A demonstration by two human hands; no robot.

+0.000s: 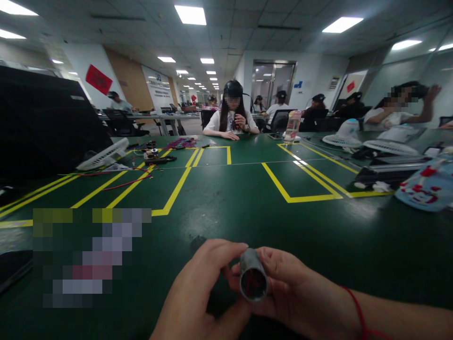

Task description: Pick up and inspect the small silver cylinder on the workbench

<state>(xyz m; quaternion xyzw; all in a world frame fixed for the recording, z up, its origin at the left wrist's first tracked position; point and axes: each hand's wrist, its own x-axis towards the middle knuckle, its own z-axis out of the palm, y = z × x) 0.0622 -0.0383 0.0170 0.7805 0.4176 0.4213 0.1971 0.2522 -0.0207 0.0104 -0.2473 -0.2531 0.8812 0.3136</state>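
A short grey metal tube is between my two hands, low in the head view above the green table. Its open end faces me, with some dark reddish stuff inside that I cannot make out. My right hand, with a red cord at the wrist, grips it from the right side. From the left, my left hand curls around it, index fingertip at its upper edge and thumb beneath. A small dark round shape lies just beyond my left hand, partly covered by it.
Yellow tape marks areas on the table. Loose wires and parts, a white fan and a dark monitor are left. Right are a blue patterned bag, more fans and a bottle. A person sits opposite.
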